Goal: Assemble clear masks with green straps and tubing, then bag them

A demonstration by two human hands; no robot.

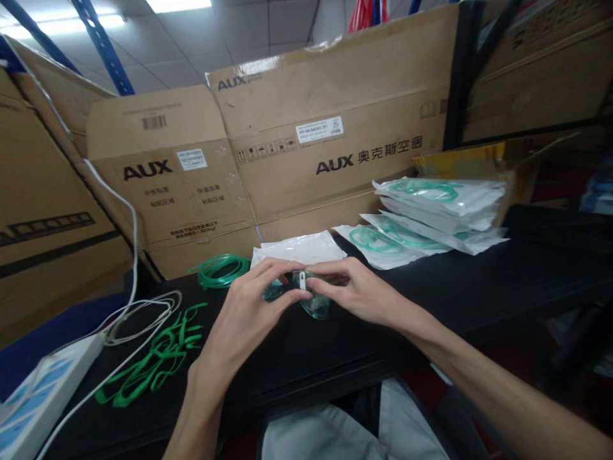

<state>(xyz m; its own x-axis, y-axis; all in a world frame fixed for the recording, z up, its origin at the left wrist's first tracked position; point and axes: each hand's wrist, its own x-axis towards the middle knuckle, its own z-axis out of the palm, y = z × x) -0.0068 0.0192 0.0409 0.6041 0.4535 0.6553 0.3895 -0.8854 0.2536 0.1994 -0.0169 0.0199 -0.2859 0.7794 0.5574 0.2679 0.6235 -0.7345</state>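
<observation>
My left hand (253,299) and my right hand (363,291) meet above the black table. Between them is a clear, green-tinted plastic oxygen mask (318,309). A small white metal-looking nose strip (302,280) with a dark slot stands upright on it. The thumb and fingers of my left hand pinch around the strip and the mask from one side. My right hand's thumb and fingers close on the mask from the other side, partly hiding it. Behind my left hand lies a coil of green tubing (221,271). White packets (299,246) lie just beyond my hands.
Green elastic straps (160,361) lie in a tangle at the left. Beside them are a white power strip (52,390) and loose white cable (136,319). Sealed pouches with green tubing (440,214) are stacked at the right. AUX cardboard (330,140) walls the back.
</observation>
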